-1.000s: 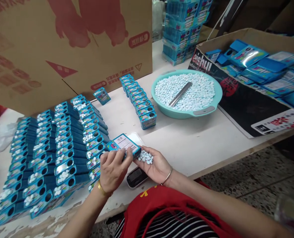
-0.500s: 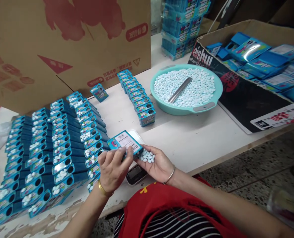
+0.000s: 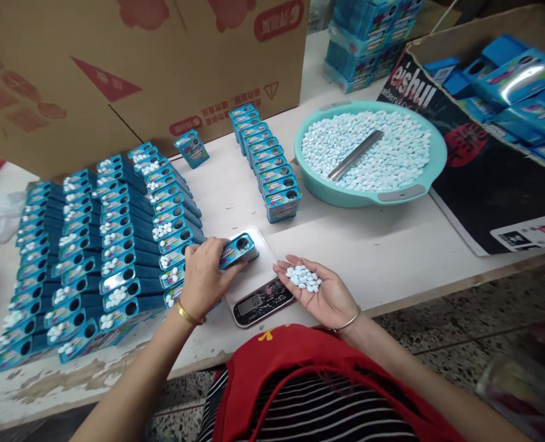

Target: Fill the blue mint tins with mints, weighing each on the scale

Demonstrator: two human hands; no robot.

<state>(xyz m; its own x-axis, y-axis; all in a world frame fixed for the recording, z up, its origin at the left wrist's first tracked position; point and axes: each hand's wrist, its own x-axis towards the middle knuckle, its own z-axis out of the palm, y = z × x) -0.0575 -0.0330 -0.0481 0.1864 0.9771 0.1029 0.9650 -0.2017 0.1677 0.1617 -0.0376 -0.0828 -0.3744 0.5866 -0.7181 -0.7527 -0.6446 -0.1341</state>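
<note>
My left hand (image 3: 209, 270) is closed around a blue candy tin (image 3: 238, 250), whose round opening faces up. The tin is over the white plate of a small kitchen scale (image 3: 263, 301), next to the rows of tins; whether it touches the plate I cannot tell. My right hand (image 3: 330, 301) lies palm up to the right of the scale, fingers slightly cupped. A small heap of pale blue-white candies (image 3: 303, 278) rests in that palm, and the hand is apart from the tin.
Rows of blue tins (image 3: 116, 252), many topped with candies, fill the left side. A single row of tins (image 3: 279, 184) stands mid-table. Behind it, a turquoise basin (image 3: 364, 196) holds candies and a metal scoop (image 3: 355, 155). Cardboard boxes (image 3: 235, 55) border the table.
The tin has turned from lying tilted over my right palm to having its opening up above the scale. My right hand has drawn away to the right with the candies. The camera view has shifted.
</note>
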